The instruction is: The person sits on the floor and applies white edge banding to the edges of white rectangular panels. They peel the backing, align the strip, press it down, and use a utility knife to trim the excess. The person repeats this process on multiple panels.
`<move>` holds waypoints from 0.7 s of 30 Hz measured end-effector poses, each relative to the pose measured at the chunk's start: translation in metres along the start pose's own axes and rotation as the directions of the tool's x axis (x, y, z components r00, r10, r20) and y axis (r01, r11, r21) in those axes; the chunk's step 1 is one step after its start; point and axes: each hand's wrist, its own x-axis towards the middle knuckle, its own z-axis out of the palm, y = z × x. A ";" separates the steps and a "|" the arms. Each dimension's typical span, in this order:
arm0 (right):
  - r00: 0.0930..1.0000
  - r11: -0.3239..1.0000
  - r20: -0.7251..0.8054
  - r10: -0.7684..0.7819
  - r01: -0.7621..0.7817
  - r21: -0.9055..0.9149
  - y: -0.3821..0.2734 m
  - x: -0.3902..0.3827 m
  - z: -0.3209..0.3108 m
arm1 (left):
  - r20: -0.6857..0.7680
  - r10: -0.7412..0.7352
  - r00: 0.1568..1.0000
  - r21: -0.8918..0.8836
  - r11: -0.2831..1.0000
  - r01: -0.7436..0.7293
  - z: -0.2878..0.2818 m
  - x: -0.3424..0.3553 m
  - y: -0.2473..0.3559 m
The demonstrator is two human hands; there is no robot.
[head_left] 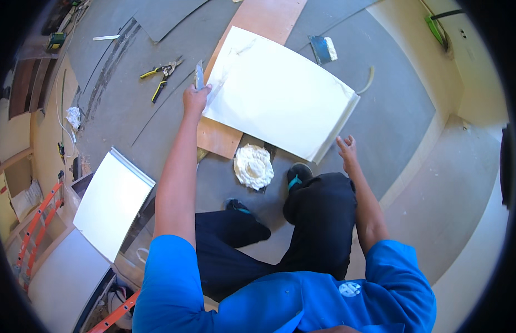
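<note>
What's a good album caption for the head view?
Left hand holds a utility knife beside a white panel, open right hand near the opposite end, snips on the grey floor.

Left hand (196,101) holding a knife (199,76) at the left edge of a white panel (280,94); right hand (348,150), fingers parted, near its right end. Snips (162,77) lie farther left.

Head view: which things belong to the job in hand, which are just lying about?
Likely in the job:
white panel
silver tool in the left hand
brown board running under the panel
perhaps the white mound and scraper

Apparently lying about:
pliers with yellow-and-black handles
white strip
crumpled white wad
</note>
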 end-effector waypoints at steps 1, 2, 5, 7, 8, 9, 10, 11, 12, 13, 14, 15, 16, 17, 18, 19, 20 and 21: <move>0.999 0.999 -0.020 -0.043 0.044 0.031 0.013 0.017 -0.001 | 0.031 -0.028 0.999 -0.053 0.998 0.030 0.014 0.015 -0.002; 0.999 0.994 -0.021 -0.050 0.052 0.093 0.024 0.034 0.001 | 0.049 -0.011 0.999 -0.126 0.992 0.017 0.026 0.026 -0.006; 0.993 0.960 0.066 -0.097 0.076 0.270 0.040 0.077 0.010 | 0.083 0.017 0.996 -0.266 0.964 0.005 0.041 0.047 -0.030; 0.968 0.921 0.198 -0.152 0.066 0.385 0.040 0.089 0.014 | 0.118 0.000 0.993 -0.259 0.965 0.031 0.040 0.045 -0.033; 0.974 0.903 0.202 -0.103 0.006 0.429 0.036 0.093 0.018 | 0.155 0.019 0.988 -0.313 0.949 0.030 0.037 0.048 -0.032; 0.982 0.935 0.165 -0.093 0.029 0.354 0.033 0.094 0.021 | 0.179 -0.004 0.984 -0.347 0.936 0.067 0.035 0.044 -0.031; 0.989 0.959 0.117 -0.091 0.055 0.278 0.028 0.096 0.020 | 0.210 -0.019 0.978 -0.384 0.918 0.100 0.037 0.039 -0.023; 0.993 0.977 0.067 -0.094 0.079 0.199 0.023 0.097 0.018 | 0.242 -0.032 0.970 -0.420 0.897 0.134 0.039 0.035 -0.014; 0.990 0.973 0.040 -0.138 0.128 0.191 0.015 0.092 0.020 | 0.204 -0.035 0.978 -0.391 0.913 0.114 0.035 0.030 -0.011; 0.984 0.968 0.019 -0.180 0.174 0.179 0.003 0.087 0.022 | 0.165 -0.045 0.985 -0.360 0.927 0.103 0.031 0.029 -0.013; 0.975 0.962 0.000 -0.220 0.217 0.168 -0.011 0.081 0.023 | 0.127 -0.056 0.990 -0.325 0.941 0.095 0.023 0.028 -0.016; 0.976 0.955 -0.004 -0.220 0.216 0.204 -0.028 0.077 0.012 | 0.180 -0.021 0.983 -0.404 0.910 0.094 0.019 0.025 -0.012; 0.977 0.948 -0.010 -0.214 0.211 0.240 -0.048 0.078 0.001 | 0.232 0.016 0.973 -0.478 0.873 0.100 0.014 0.021 -0.009; 0.949 0.921 -0.058 -0.309 0.314 0.230 -0.072 0.074 -0.012 | 0.281 0.083 0.956 -0.547 0.832 0.089 0.017 0.016 0.000; 0.913 0.890 -0.081 -0.401 0.409 0.203 -0.106 0.065 -0.017 | 0.278 0.080 0.957 -0.566 0.819 0.095 0.016 0.009 -0.007; 0.930 0.920 -0.024 -0.368 0.367 0.140 -0.154 0.046 -0.015 | 0.260 0.077 0.962 -0.582 0.808 0.093 0.009 0.004 -0.014; 0.872 0.870 -0.036 -0.488 0.489 0.060 -0.194 0.038 -0.022 | 0.260 0.092 0.961 -0.599 0.796 0.086 0.008 0.002 -0.013; 0.876 0.877 -0.059 -0.479 0.480 -0.010 -0.238 0.017 -0.023 | 0.255 0.095 0.962 -0.630 0.771 0.090 0.010 -0.004 -0.016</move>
